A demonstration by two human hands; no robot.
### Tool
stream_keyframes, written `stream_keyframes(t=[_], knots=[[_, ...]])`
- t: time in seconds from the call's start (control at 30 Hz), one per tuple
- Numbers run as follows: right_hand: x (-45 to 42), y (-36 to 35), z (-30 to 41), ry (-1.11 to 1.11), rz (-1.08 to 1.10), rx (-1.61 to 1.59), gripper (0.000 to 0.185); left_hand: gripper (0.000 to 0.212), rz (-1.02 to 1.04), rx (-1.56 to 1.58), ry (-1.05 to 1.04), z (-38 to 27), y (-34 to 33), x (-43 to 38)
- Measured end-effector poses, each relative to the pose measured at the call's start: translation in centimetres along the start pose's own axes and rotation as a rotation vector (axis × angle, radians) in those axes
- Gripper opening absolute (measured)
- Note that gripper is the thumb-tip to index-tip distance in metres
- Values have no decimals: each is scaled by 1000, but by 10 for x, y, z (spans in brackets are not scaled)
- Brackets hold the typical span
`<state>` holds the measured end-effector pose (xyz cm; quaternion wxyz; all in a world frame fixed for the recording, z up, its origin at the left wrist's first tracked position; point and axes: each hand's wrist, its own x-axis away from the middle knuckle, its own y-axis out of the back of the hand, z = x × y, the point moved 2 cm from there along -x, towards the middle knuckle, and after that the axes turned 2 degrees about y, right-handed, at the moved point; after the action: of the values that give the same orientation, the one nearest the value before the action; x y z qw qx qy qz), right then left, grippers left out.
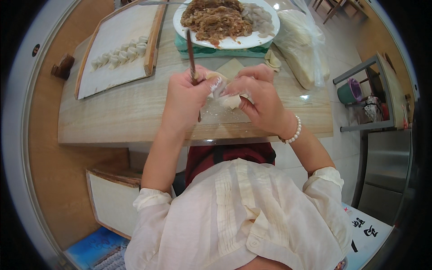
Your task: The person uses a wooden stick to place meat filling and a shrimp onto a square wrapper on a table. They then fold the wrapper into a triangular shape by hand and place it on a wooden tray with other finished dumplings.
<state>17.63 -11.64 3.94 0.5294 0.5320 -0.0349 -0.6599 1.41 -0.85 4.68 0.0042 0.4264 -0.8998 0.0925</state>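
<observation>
My left hand (187, 94) has a thin brown stick (190, 50) clasped upright in its palm. Its fingers also pinch a pale dough wrapper (216, 77), whose folded middle is partly hidden by the fingertips. From the other side, the floury fingers of my right hand (258, 92) press on the same dough. A pale flap of dough (232, 101) shows below the right fingers; whether it belongs to that wrapper I cannot tell. Just beyond both hands, flat square wrappers (233, 65) lie on the wood-grain table (135, 116). Flour crumbs dot the tabletop beneath.
A white plate (226, 43) of brown minced filling (216, 20) and peeled shrimp (258, 20) rests on a green pack (189, 49). Left stands a wood-framed tray (114, 76) with rows of dumplings (121, 54). Bagged wrappers (297, 50) and loose dough pieces (272, 61) lie right.
</observation>
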Motion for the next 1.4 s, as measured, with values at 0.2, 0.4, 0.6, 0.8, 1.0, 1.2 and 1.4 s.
stream_keyframes(t=[0.2, 0.4, 0.6, 0.8, 1.0, 1.2, 1.4], knots=[[-4, -12, 1, -771, -202, -1159, 18, 9, -40, -141, -93, 1, -13, 8], [-11, -12, -10, -901, -173, -1194, 20, 8, -23, 297, 61, 1, -8, 7], [-19, -7, -7, -866, -59, -897, 21, 7, -92, 244, -3, 6, -11, 9], [-14, -24, -1, -755, -356, -1008, 23, 8, -194, 439, -121, 23, -9, 0], [12, -44, 4, -699, -456, -1272, 21, 12, -207, 592, -79, 27, -16, 1], [-6, -32, 4, -582, -350, -918, 9, 15, -205, 331, -84, 21, -13, 12], [-34, -30, 8, -986, -207, -1285, 16, 17, -118, 319, -10, 25, -10, 27]])
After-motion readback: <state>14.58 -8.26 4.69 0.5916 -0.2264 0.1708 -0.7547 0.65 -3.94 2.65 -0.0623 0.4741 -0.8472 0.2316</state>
